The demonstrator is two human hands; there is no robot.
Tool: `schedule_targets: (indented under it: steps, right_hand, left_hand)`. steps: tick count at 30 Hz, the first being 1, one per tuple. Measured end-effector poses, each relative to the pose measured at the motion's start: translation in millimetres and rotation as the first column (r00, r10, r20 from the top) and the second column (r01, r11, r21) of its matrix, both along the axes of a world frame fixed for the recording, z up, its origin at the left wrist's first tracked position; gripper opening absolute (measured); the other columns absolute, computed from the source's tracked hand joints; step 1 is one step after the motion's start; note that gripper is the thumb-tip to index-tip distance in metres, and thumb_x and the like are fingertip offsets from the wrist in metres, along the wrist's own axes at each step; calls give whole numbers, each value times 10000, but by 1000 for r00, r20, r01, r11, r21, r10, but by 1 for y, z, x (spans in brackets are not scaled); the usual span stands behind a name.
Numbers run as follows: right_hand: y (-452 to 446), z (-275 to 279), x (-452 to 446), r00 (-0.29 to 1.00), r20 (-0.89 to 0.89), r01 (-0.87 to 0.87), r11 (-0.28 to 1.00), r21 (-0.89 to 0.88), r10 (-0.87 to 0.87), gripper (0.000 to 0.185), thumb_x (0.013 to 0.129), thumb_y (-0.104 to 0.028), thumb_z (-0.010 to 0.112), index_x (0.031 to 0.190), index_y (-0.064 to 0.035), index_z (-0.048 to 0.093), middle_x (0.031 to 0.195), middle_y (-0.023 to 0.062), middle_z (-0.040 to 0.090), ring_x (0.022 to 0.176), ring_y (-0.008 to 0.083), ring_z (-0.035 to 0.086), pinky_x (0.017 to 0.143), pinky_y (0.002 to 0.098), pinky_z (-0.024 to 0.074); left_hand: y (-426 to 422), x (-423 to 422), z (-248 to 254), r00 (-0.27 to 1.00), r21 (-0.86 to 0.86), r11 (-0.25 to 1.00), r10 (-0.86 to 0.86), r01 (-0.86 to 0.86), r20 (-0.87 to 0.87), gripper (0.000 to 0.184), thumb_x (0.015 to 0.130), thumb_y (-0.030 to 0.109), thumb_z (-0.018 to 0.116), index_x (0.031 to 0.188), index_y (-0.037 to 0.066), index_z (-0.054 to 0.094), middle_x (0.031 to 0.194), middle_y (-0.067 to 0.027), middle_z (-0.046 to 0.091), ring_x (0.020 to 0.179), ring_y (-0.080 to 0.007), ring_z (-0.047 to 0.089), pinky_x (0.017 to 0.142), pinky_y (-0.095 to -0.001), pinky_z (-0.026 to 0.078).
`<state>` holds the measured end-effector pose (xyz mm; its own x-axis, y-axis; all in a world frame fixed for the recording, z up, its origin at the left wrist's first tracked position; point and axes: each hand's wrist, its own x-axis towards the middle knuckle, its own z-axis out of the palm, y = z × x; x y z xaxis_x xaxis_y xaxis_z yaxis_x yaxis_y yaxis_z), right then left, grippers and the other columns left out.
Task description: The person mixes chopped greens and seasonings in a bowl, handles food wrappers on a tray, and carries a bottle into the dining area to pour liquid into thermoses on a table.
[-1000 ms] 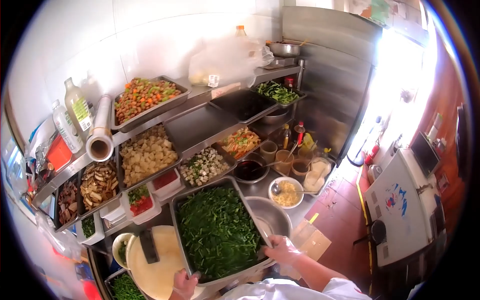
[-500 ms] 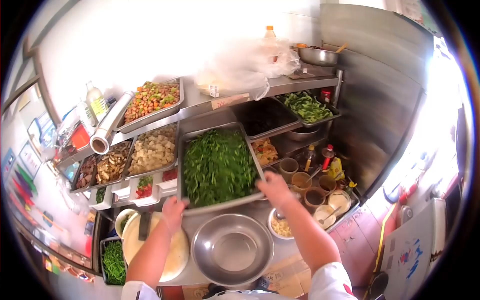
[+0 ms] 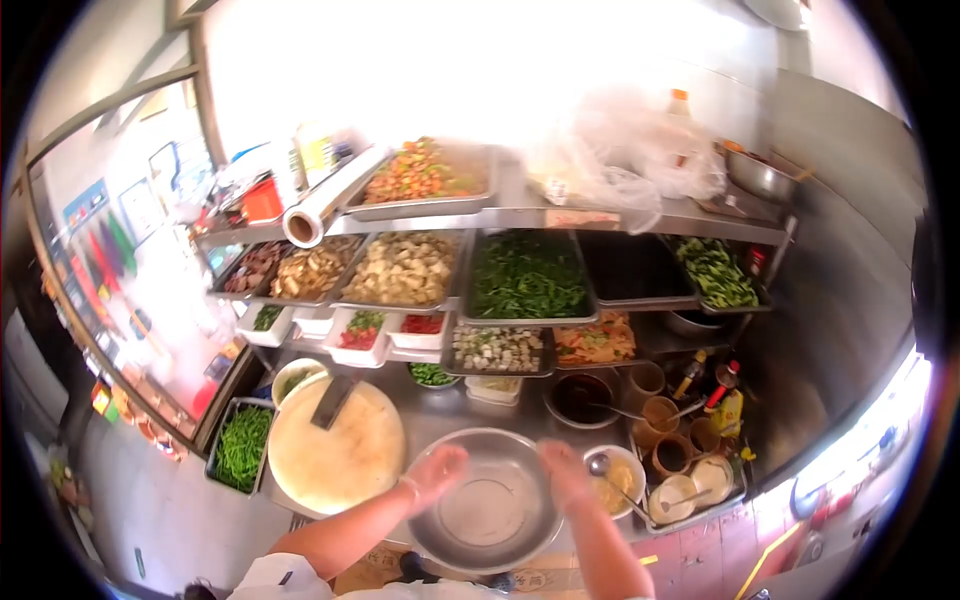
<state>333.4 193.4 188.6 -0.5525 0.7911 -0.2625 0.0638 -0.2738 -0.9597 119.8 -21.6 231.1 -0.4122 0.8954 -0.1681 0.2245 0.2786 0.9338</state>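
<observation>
A wide steel bowl point(image 3: 484, 505) stands on the counter, its inside bare. My left hand point(image 3: 438, 476) is over the bowl's left rim, and my right hand point(image 3: 566, 474) is at its right rim. Motion smears the fingers of both, so a grip on the rim cannot be made out. The tray of chopped green leaves point(image 3: 528, 275) sits in the row on the middle shelf, apart from my hands. Left of the bowl lies a round cutting board point(image 3: 335, 450) with a cleaver point(image 3: 333, 402) on it.
Right of the bowl are a white bowl with a ladle point(image 3: 600, 465), a dark sauce pot point(image 3: 582, 400) and several seasoning jars point(image 3: 672, 452). Trays of diced white food point(image 3: 498, 349) and orange slices point(image 3: 596, 340) stand behind. A tray of green beans point(image 3: 243, 447) is far left.
The tray of green leaves has gone from between my hands onto the middle shelf. Both hands have let go and come down to the steel bowl. The view has swung left.
</observation>
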Motion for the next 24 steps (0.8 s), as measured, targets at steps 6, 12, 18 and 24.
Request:
schedule_targets:
  steps: [6,12,18,24]
  right_hand:
    - [-116,-59,44,986,106,-117,983,-140,133,291,953,-278,730,1109,-31,731,860,11,681,733,88,579,671,248,459]
    - [-139,-56,37,1000,0,5,983,-182,-5,205,950,-234,743,998,-34,753,756,-3,641,638,82,540,570,243,413]
    - [-140,-37,4,998,2,64,991,-113,-65,154,922,-185,742,951,-34,749,704,-6,621,592,80,509,531,241,373]
    - [-180,-23,-48,995,75,74,994,-80,-68,140,909,-175,729,909,-35,733,695,6,620,603,105,531,557,260,399]
  left_hand:
    - [-67,23,-124,960,-76,982,188,-175,208,442,982,171,702,1370,66,519,1264,-105,614,1088,-213,637,974,-378,555]
    - [-71,21,-200,974,171,960,-227,222,8,567,1028,374,579,1496,70,486,1590,-148,418,1478,-324,380,1203,-423,343]
    - [-91,-7,-120,955,133,960,-264,246,138,678,1031,299,612,1592,45,328,1638,-158,337,1501,-287,349,1227,-413,298]
    - [-143,-76,-108,877,-48,999,10,15,481,593,1011,293,669,1511,51,463,1244,-89,634,1068,-157,617,949,-315,509]
